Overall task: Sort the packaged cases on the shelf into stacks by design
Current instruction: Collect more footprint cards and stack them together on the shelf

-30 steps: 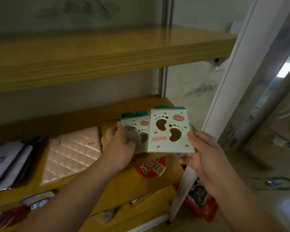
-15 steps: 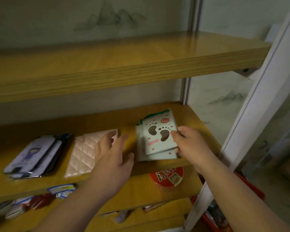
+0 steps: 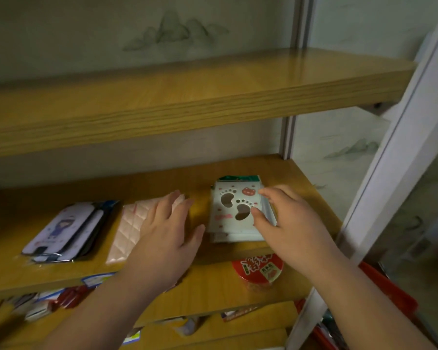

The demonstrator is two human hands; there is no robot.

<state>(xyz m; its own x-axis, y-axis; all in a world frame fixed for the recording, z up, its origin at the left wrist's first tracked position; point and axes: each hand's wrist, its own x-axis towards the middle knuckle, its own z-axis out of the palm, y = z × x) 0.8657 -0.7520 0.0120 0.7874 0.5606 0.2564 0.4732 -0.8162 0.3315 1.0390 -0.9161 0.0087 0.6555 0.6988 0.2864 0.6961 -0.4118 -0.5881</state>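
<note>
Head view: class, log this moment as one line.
right hand on paw stack | left hand open over pink case | stacks on shelf

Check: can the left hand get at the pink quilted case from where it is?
Probably yes. The left hand is open and already over the right part of the pink quilted case, which lies flat on the shelf with nothing on it.
</note>
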